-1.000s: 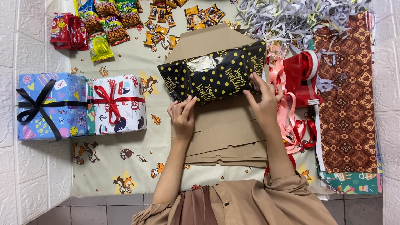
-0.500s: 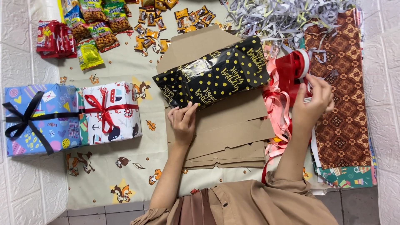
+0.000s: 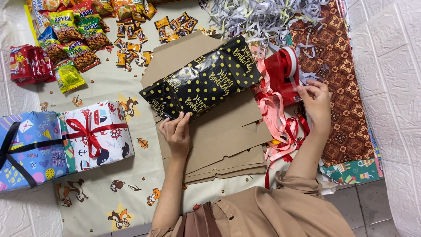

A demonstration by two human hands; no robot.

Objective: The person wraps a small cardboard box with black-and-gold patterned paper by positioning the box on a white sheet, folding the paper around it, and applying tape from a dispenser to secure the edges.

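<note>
At centre, a black gift box with gold dots (image 3: 202, 80) lies tilted across a stack of flattened brown cardboard boxes (image 3: 219, 140). The left hand (image 3: 176, 131) rests its fingertips on the box's near edge at about 7 o'clock, fingers spread flat, pressing rather than pinching. The right hand (image 3: 315, 102) is off at 3 o'clock, fingers drawn together on the red ribbon spool (image 3: 282, 72), apparently pinching a ribbon end, though the tips are too small to read surely.

The wrap looks glossy, so it is probably slippery and easily creased; the box seems stiff and fairly light. A sound hold would be across its long sides or at the corners, not on the shiny top. The loose pink and red ribbon (image 3: 280, 127) is limp and likely to tangle.

What the box contains cannot be seen, and its far edge hides part of the cardboard. The spool is half buried in grey paper shred (image 3: 263, 17). At 9 o'clock, a wrapped blue gift (image 3: 30, 149) is cut off by the frame beside a white gift with red ribbon (image 3: 98, 134). Snack packets (image 3: 74, 39) lie at 11 o'clock.
</note>
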